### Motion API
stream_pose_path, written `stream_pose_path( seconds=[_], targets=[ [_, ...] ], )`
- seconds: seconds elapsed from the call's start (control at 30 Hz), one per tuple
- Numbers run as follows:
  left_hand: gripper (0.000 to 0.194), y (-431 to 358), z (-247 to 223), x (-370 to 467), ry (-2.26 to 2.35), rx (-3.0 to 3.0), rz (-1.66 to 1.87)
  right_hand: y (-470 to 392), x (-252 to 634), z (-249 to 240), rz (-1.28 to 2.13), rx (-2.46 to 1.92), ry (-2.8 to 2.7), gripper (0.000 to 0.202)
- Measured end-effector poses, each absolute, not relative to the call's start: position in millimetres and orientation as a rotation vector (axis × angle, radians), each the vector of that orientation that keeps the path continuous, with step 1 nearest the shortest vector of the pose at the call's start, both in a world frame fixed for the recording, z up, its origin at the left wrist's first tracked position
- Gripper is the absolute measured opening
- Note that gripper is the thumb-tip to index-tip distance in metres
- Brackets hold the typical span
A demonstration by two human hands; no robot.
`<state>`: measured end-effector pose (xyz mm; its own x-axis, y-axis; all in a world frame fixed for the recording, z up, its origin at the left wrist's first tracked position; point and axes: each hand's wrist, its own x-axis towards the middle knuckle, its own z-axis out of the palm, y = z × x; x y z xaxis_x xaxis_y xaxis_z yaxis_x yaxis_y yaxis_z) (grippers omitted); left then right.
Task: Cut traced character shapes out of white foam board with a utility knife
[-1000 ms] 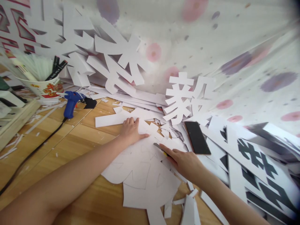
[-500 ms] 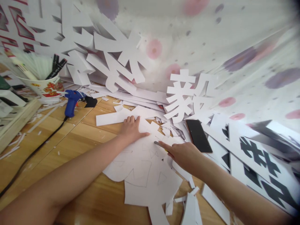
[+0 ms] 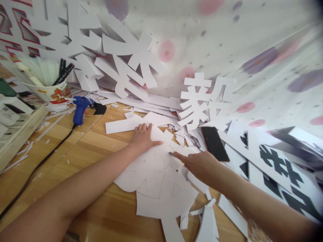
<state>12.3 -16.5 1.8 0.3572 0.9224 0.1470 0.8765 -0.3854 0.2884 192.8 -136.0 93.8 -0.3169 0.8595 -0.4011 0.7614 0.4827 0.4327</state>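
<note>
A white foam-board sheet point(image 3: 174, 203) with pencilled outlines lies on the wooden table, its edges cut into a curved and angular shape. My left hand point(image 3: 143, 138) rests on its upper left part, palm down, with the thumb stretched out to the right. In my right hand point(image 3: 202, 165) is a utility knife point(image 3: 172, 154), its grey blade pointing left along the board's surface. The forefinger lies forward along the knife, and most of the handle is hidden in the grip. Pencilled triangles and a larger angular outline show on the board below the blade.
A blue glue gun point(image 3: 80, 109) with a black cord lies left, beside a paper cup point(image 3: 50, 93) of pens and sticks. A dark phone point(image 3: 215, 144) lies right of the board. Cut white characters point(image 3: 194, 101) lean against the patterned curtain; offcuts point(image 3: 207, 220) surround the board.
The whole view has shifted slightly, with things sitting a little further right. My left hand stays on the board, and the knife remains in my right hand near the same spot.
</note>
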Motion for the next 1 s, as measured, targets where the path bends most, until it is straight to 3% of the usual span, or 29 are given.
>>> stream_pose_path(
  seconds=[0.77, 1.0],
  targets=[
    [0.094, -17.6, 3.3, 12.6, 1.628, 2.455, 0.449, -141.7, 182.8, 103.1, 0.102, 1.347, 1.994, 0.071],
    [0.092, -16.8, 8.1, 14.0, 1.623, 2.441, 0.439, -157.0, 196.7, 84.5, 0.210, 1.472, 2.074, 0.062]
  ],
)
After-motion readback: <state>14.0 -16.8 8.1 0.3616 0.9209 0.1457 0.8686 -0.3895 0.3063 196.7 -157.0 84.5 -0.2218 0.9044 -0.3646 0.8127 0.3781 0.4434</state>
